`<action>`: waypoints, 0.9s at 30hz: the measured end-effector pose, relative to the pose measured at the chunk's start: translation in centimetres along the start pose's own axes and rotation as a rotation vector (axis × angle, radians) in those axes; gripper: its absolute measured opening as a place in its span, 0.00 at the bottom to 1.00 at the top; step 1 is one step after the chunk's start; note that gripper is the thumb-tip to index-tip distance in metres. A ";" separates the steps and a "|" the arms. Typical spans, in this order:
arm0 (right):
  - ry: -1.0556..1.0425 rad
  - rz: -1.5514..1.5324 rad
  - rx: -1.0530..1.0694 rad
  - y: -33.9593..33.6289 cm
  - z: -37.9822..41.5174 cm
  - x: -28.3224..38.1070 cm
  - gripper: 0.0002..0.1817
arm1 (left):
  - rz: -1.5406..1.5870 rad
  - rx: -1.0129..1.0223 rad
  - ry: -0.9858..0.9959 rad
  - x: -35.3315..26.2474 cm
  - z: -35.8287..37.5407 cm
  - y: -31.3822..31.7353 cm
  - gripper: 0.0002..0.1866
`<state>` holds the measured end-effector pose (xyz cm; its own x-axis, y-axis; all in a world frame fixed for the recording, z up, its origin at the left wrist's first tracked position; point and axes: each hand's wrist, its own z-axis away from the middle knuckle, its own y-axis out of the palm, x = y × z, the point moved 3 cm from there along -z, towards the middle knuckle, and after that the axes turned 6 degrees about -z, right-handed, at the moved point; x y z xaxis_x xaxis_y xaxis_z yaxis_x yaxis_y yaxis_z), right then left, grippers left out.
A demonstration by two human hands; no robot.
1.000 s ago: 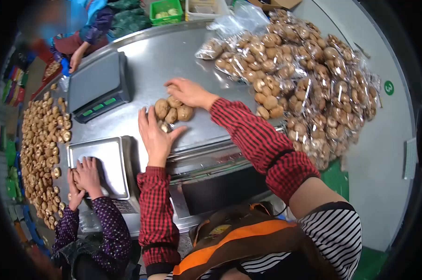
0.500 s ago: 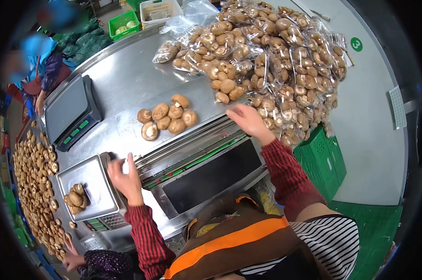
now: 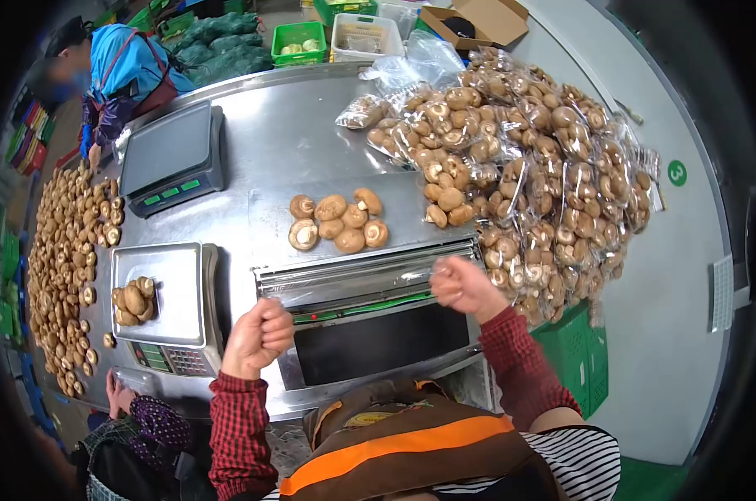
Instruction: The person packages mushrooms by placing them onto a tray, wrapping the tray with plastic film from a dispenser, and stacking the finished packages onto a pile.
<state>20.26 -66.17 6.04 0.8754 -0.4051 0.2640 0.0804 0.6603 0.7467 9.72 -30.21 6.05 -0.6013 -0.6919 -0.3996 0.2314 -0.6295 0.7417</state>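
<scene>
Film (image 3: pixel 353 282) stretches left to right along the wrapper's (image 3: pixel 378 334) front edge. Your left hand (image 3: pixel 258 336) and right hand (image 3: pixel 464 286) pinch its ends, fists closed. Mushrooms (image 3: pixel 338 224) sit just beyond.

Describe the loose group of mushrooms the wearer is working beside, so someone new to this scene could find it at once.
Start at the steel table, then the wrap dispenser at its near edge, where the left hand and right hand grip film. Just beyond lie seven loose mushrooms, unbagged, unlike the bagged heap on the right.
</scene>
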 end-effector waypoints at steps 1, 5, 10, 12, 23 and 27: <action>-0.102 -0.013 0.039 1.9 0.4 2.2 0.16 | 0.005 0.051 0.109 -1.5 1.0 1.1 0.20; -0.763 0.246 0.159 11.9 -1.4 9.1 0.17 | 0.070 0.105 0.959 -9.9 1.4 4.2 0.18; -0.767 1.181 -0.238 7.0 -15.7 12.9 0.21 | -1.231 -0.510 0.877 -12.2 -11.9 1.2 0.23; -0.648 1.134 -0.324 5.1 -17.6 11.7 0.21 | -1.592 -0.450 0.885 -10.4 -14.5 -0.2 0.22; -0.020 1.381 -0.351 5.6 -15.0 9.2 0.41 | -1.521 -0.207 0.713 -7.9 -8.4 2.2 0.57; -0.158 1.529 -0.483 3.6 -12.4 8.5 0.58 | -1.365 -0.246 0.521 -7.8 -8.2 -0.8 0.46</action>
<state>33.87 -59.39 3.39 0.2192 0.7501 0.6240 -0.6166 0.6021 -0.5073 20.48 -27.26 4.15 -0.1320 0.4580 -0.8791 -0.1209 -0.8877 -0.4443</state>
